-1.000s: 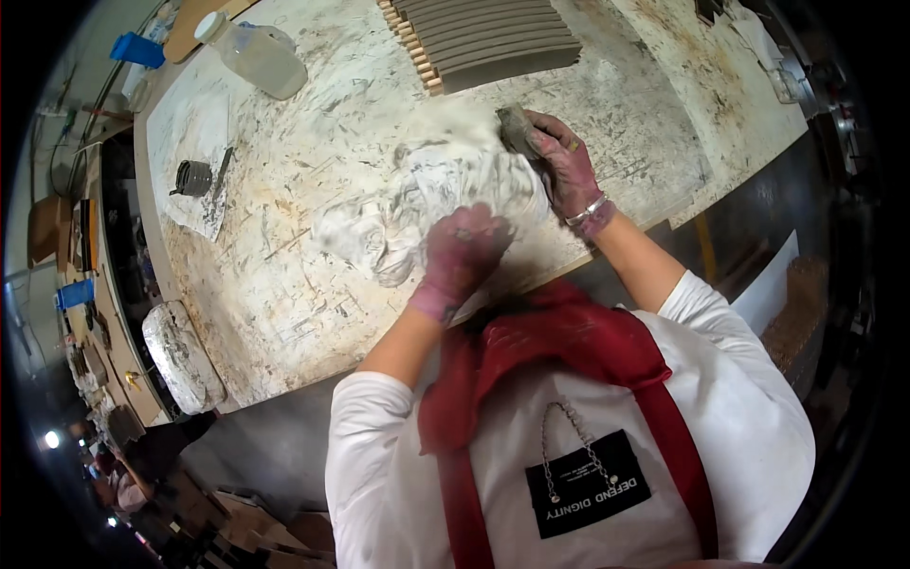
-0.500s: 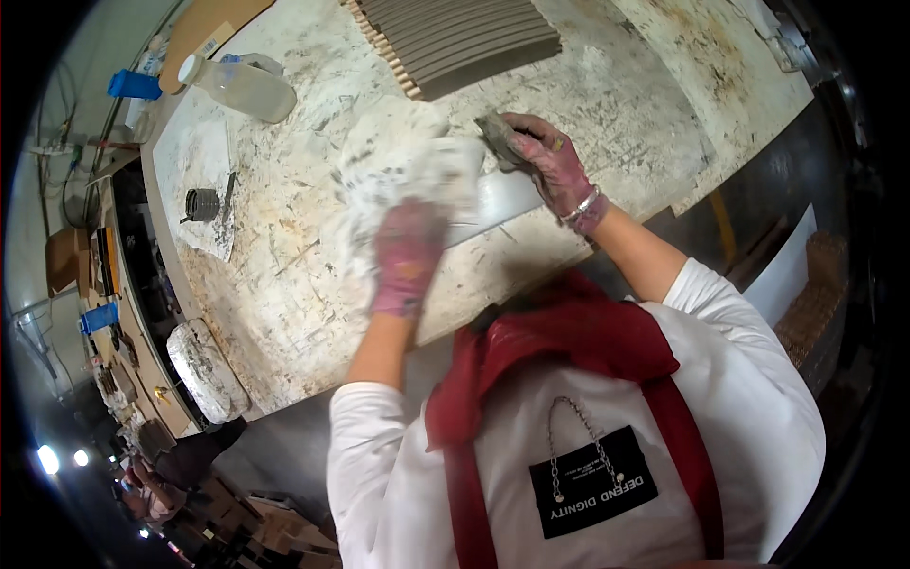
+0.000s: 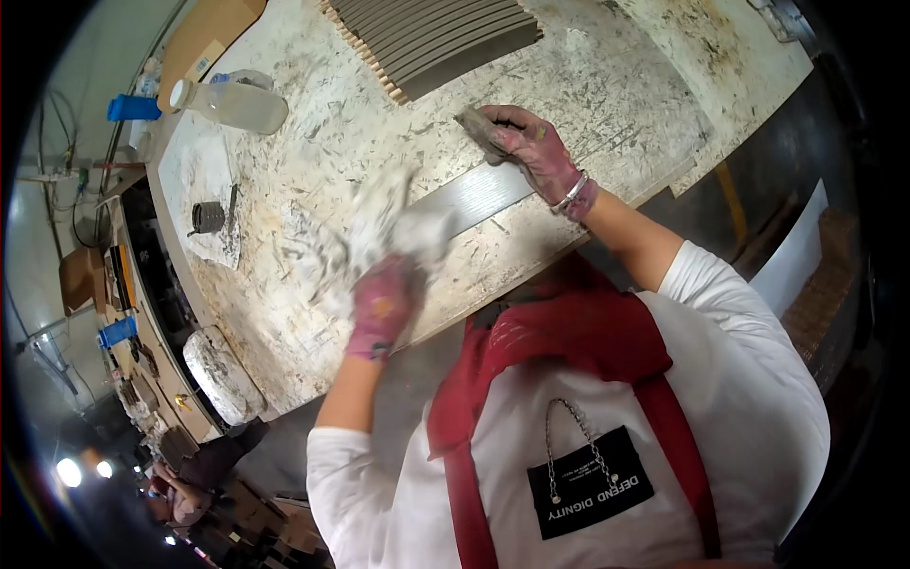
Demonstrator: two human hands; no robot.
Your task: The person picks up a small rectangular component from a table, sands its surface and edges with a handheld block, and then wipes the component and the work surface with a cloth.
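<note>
My left hand (image 3: 384,302), in a stained pink glove, is closed on a crumpled white rag (image 3: 377,223) with dark smudges; both are motion-blurred. The rag lies over the left end of a flat, shiny metal strip (image 3: 485,197) on the worktable. In my right hand (image 3: 538,159), also gloved in pink, is a grey, flattish piece (image 3: 482,135) gripped between thumb and fingers. Its material is hard to make out. The right hand is at the strip's right end.
Grey slats (image 3: 445,43) with pale ends stand in a row at the table's far side. A translucent jug (image 3: 232,104), a dark coil (image 3: 209,217) and a wrapped white bundle (image 3: 223,375) are to the left. The stained worktable (image 3: 607,123) ends close to my body.
My left hand and the rag have swept left and toward me, uncovering more of the metal strip. The right hand still grips the grey piece.
</note>
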